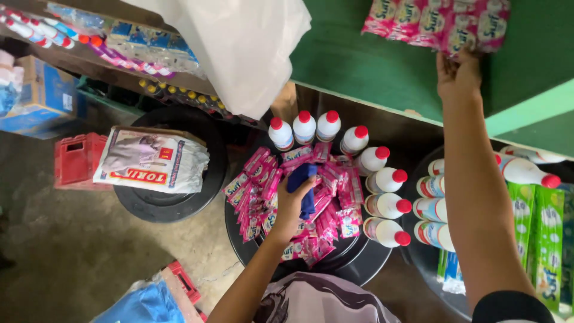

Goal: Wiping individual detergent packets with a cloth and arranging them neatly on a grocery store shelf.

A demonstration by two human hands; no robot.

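My left hand (291, 206) is closed on a dark blue cloth (303, 185), held over a heap of pink sachets (326, 197) on a round black drum lid (365, 263). My right hand (457, 75) reaches up and grips the lower edge of a strip of pink sachets (439, 21) lying on a green shelf (371, 66). Several white bottles with red caps (382, 179) ring the back and right side of the sachet heap.
A second black drum (170, 206) at left carries a printed white sack (152, 160). A red crate (75, 160) stands beside it. A white plastic bag (239, 42) hangs above. Green packets (547, 239) and more bottles (433, 209) lie at right. Toothpaste tubes (42, 33) line the upper left.
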